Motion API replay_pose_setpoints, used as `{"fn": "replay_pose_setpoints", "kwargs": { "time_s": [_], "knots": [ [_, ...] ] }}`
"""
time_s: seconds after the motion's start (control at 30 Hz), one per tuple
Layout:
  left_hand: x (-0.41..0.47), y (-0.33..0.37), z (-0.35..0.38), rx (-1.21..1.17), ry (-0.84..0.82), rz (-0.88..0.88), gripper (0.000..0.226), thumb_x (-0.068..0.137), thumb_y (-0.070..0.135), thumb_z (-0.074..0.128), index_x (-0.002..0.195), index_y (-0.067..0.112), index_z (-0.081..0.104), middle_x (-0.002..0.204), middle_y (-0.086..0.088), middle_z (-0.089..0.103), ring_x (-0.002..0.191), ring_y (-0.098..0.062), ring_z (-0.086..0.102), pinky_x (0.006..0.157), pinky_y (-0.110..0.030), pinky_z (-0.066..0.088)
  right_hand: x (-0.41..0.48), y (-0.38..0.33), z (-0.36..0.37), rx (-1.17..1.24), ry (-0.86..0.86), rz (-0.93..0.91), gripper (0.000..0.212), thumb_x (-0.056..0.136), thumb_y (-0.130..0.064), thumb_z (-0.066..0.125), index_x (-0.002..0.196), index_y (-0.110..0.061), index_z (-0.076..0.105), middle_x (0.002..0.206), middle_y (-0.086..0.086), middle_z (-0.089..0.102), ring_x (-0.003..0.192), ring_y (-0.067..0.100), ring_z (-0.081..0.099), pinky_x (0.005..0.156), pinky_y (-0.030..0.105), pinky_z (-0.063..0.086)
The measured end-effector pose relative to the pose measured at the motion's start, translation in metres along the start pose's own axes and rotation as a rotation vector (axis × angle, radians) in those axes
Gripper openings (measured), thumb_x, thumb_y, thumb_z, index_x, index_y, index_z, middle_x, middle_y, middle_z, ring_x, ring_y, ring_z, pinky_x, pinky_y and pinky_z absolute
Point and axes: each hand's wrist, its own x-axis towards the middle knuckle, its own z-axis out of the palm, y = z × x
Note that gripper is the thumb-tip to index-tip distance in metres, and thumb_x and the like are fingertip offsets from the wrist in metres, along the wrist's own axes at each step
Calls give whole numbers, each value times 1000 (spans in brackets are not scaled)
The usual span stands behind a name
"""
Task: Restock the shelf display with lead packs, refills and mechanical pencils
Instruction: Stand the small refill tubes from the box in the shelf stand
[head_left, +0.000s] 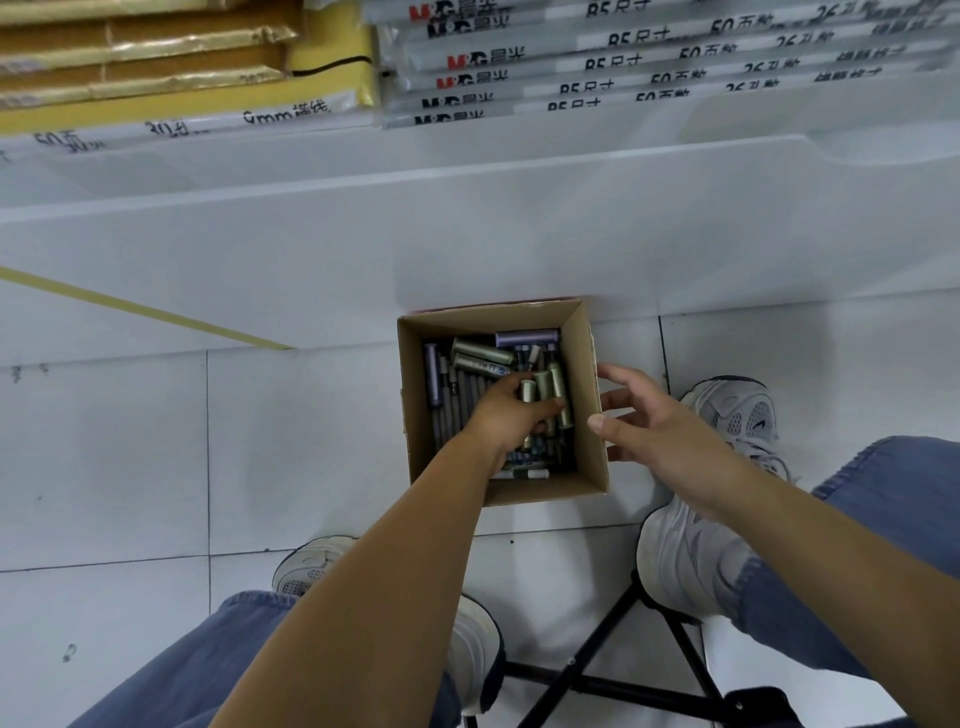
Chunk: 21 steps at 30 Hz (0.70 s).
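An open cardboard box (587, 364) stands on the tiled floor against the base of a white shelf unit. It holds several green and purple lead tubes (480, 353) and slim pencils lying loose. My left hand (511, 415) reaches down inside the box and grips a few green tubes (545, 397) between fingers and thumb. My right hand (649, 421) hovers at the box's right wall with fingers spread and relaxed, holding nothing.
Stacked notebook packs with printed labels (623, 67) and brown wrapped packs (140, 52) lie on the shelf above. My legs in blue jeans and white shoes (691, 561) flank a black folding stool frame (613, 660) below the box.
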Motion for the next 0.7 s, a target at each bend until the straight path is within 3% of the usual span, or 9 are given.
{"fn": "replay_pose_setpoints", "kwargs": {
  "time_s": [0.1, 0.23, 0.33, 0.4, 0.53, 0.7],
  "knots": [
    [0, -1, -1, 4, -15, 6, 70, 86, 25, 76, 147, 21, 42, 131, -8, 62, 99, -18, 70, 90, -36, 57, -1, -2, 0, 5, -3, 1, 46, 92, -21, 63, 119, -55, 48, 115, -1, 57, 96, 12, 65, 73, 22, 55],
    [-1, -2, -3, 8, -26, 30, 70, 85, 24, 78, 146, 21, 43, 126, -4, 64, 98, -16, 70, 92, -35, 56, -2, -3, 1, -6, -7, 4, 45, 92, -22, 62, 118, -55, 47, 115, -2, 56, 97, 13, 64, 73, 22, 55],
    [-1, -3, -1, 38, -8, 48, 72, 85, 23, 78, 147, 23, 42, 134, -8, 61, 109, -23, 67, 97, -41, 55, -1, -3, 1, -8, -9, 5, 46, 92, -22, 63, 117, -57, 47, 116, -2, 56, 97, 12, 65, 74, 22, 55],
    [-1, -4, 0, 62, 12, 60, 72, 85, 22, 78, 148, 22, 42, 134, -9, 61, 111, -26, 66, 94, -42, 56, -1, -3, 0, -7, -9, 5, 46, 92, -23, 63, 118, -57, 47, 116, -2, 57, 97, 12, 65, 75, 23, 56],
    [-1, -2, 2, 70, 42, 70, 68, 84, 25, 79, 144, 23, 46, 130, -10, 62, 109, -28, 66, 73, -27, 54, 0, -1, 0, -8, -6, 11, 47, 91, -23, 64, 124, -53, 47, 116, -3, 57, 98, 12, 65, 76, 24, 55],
    [0, 0, 2, 70, 12, 38, 70, 84, 25, 79, 145, 24, 44, 133, -11, 61, 108, -27, 67, 78, -33, 55, 1, 0, 0, -10, 0, 16, 50, 91, -22, 64, 131, -45, 47, 117, 0, 57, 100, 17, 65, 84, 32, 57]
  ]
}}
